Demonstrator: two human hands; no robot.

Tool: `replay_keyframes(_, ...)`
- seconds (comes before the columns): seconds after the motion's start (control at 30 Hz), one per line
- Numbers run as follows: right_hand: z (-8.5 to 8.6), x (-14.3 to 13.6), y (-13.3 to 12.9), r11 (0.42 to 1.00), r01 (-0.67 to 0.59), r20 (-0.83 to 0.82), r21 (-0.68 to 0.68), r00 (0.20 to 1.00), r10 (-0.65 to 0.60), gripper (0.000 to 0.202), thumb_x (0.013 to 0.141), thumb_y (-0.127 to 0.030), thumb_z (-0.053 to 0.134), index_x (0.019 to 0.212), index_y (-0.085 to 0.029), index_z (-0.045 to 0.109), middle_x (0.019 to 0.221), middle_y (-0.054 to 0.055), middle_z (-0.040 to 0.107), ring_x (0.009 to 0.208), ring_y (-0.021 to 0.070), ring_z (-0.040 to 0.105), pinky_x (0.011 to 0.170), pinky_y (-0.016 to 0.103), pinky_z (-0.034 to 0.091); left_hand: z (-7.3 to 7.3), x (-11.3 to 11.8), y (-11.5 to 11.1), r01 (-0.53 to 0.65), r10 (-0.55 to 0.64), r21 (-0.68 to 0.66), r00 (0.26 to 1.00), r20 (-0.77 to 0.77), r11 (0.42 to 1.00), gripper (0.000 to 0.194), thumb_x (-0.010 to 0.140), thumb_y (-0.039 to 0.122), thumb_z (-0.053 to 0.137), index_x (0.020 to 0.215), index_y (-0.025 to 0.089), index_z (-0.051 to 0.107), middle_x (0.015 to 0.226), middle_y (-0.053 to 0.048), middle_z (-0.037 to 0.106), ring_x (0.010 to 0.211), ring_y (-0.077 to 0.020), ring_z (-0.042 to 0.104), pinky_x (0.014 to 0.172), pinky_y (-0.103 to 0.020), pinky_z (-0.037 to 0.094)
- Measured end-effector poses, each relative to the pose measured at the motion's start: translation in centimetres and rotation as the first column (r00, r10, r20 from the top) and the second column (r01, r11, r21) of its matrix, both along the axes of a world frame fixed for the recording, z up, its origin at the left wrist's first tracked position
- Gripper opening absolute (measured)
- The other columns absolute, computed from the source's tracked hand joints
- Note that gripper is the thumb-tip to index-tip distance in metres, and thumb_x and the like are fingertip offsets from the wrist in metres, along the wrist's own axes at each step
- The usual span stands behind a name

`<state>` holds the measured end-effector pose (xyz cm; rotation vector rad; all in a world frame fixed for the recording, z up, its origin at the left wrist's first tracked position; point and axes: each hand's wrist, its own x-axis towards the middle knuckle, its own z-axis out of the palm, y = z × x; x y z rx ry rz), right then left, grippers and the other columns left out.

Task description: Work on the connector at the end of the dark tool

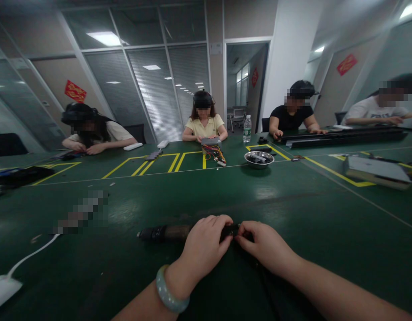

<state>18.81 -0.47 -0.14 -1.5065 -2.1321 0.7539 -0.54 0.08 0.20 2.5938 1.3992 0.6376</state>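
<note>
A dark cylindrical device (165, 233) with ringed sections lies across the green table (132, 272), its narrow tip pointing left. My left hand (207, 243), above a pale green bangle, is wrapped round the right part of this device. Close by on the right, my right hand (259, 243) pinches at the device's right end, thumb and index finger together; what lies between those fingertips is too small and dark to make out. A thin dark cord seems to run down from beneath my right hand.
A metal bowl (259, 159) with dark items stands beyond my hands, near a water bottle (247, 129). Ahead is a grey box (211, 141) with coloured wires. A white cable (33, 254) lies left, a silver case (376, 170) right. Several people sit across the table.
</note>
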Motion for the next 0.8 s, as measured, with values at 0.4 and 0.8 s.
replay_keyframes(0.4, -0.25, 0.08, 0.08, 1.000, 0.000, -0.026, 0.019, 1.000, 0.001, 0.013, 0.086, -0.030, 0.056, 0.079, -0.023, 0.063, 0.078, -0.002, 0.066, 0.075, 0.0159, 0.058, 0.065, 0.025, 0.036, 0.17, -0.18, 0.17, 0.121, -0.120, 0.003, 0.991, -0.050, 0.993, 0.012, 0.088, 0.021, 0.059, 0.098, 0.025, 0.062, 0.101, 0.000, 0.062, 0.096, -0.0187, 0.055, 0.085, -0.035, 0.043)
replay_keyframes(0.8, -0.53, 0.05, 0.17, 1.000, -0.011, -0.041, -0.023, 0.999, 0.010, 0.016, 0.086, -0.032, 0.052, 0.077, -0.023, 0.062, 0.075, -0.001, 0.066, 0.071, 0.0172, 0.059, 0.061, 0.025, 0.038, 0.29, -0.26, -0.16, 0.107, -0.107, 0.026, 0.994, -0.018, 0.994, 0.011, 0.087, 0.024, 0.062, 0.098, 0.024, 0.062, 0.099, 0.002, 0.063, 0.096, -0.0174, 0.055, 0.085, -0.033, 0.043)
